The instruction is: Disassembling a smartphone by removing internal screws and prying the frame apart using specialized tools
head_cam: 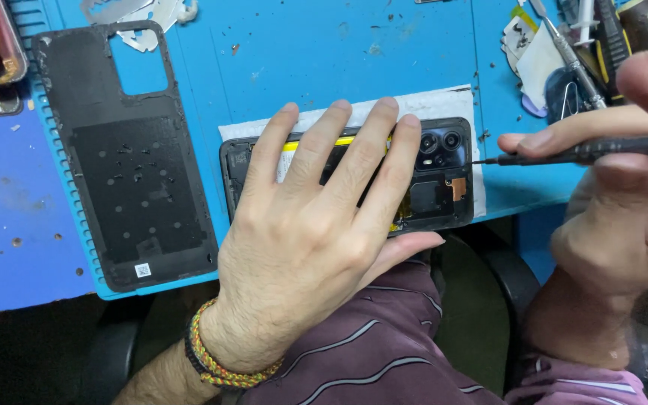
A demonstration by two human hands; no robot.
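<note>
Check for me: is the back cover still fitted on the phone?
No: the back cover lies apart on the blue mat, left of the opened phone under the left hand.

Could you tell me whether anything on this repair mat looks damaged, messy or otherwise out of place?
The phone under the left hand lies open, its back cover set aside to the left. Small dark debris specks the blue mat. The right hand holds a screwdriver at the phone's edge.

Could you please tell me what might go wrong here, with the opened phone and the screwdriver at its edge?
The screwdriver tip meets the phone beside the camera lenses; a slip could scratch them. The phone overhangs the blue mat edge, so if the left hand eases, it might tip off.
</note>
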